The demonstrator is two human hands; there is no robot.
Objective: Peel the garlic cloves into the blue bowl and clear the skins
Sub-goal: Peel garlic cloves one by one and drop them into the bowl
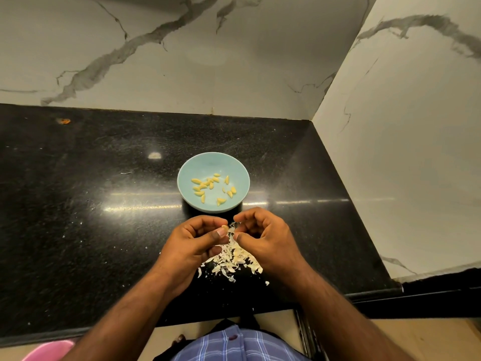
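While peeled cloves (211,187) fill the blue bowl (235,168), my left hand (196,239) pinches another clove (224,227), right hand (263,234) picks its skin; the skins (235,259) remain uncleared.

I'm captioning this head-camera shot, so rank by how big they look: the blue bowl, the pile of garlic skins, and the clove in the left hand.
1. Round light-blue bowl
2. Pile of pale papery garlic skins
3. Small yellowish garlic clove, mostly hidden by fingers

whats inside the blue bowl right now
The blue bowl holds a scatter of peeled garlic cloves, yellowish, lying loose on its floor. No skins show in it. Nothing covers the inside; only its near outer wall is out of sight.
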